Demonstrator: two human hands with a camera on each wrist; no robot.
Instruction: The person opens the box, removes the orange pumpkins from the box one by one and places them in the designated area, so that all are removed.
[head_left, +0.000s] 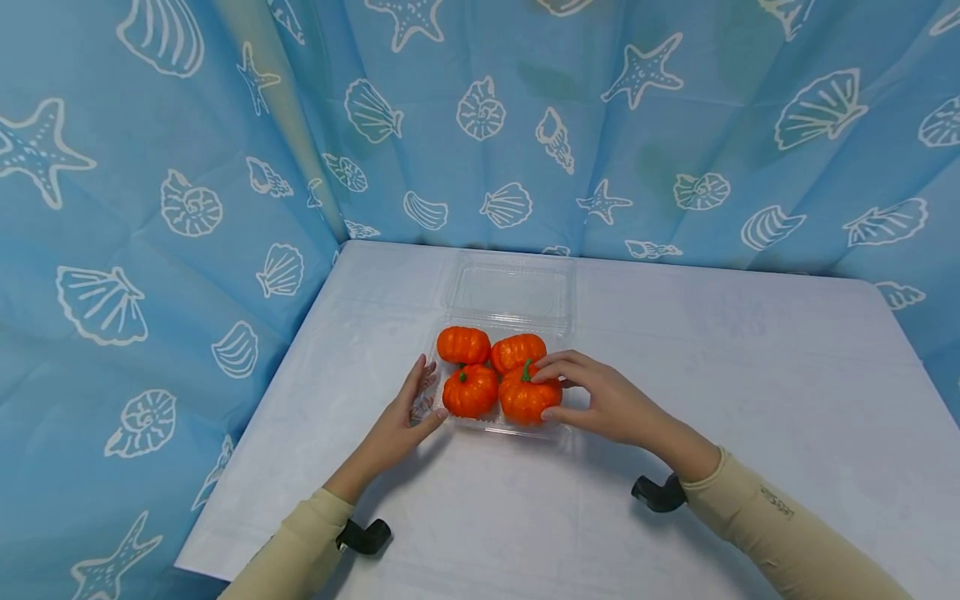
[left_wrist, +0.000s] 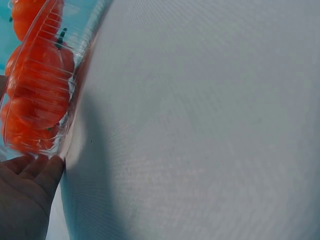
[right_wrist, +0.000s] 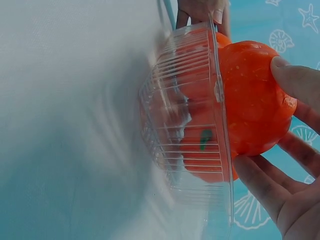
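A clear plastic clamshell box (head_left: 491,428) stands on the table with its lid (head_left: 510,287) folded back. Several small orange pumpkins fill it, two of them at the back. My right hand (head_left: 603,398) holds the front-right pumpkin (head_left: 525,404), thumb on the near side and fingers over the top and far side. In the right wrist view this pumpkin (right_wrist: 252,100) sticks up above the box rim. At the box's left wall my left hand (head_left: 393,433) rests with extended fingers, beside the front-left pumpkin (head_left: 470,392). The left wrist view shows its fingertips (left_wrist: 52,167) against the box's end.
A white cloth covers the table (head_left: 712,358). Behind it and along its left side hangs a blue curtain (head_left: 450,158) with white shells and starfish. A black mount (head_left: 660,493) sticks out from the right wrist, and another (head_left: 366,537) from the left.
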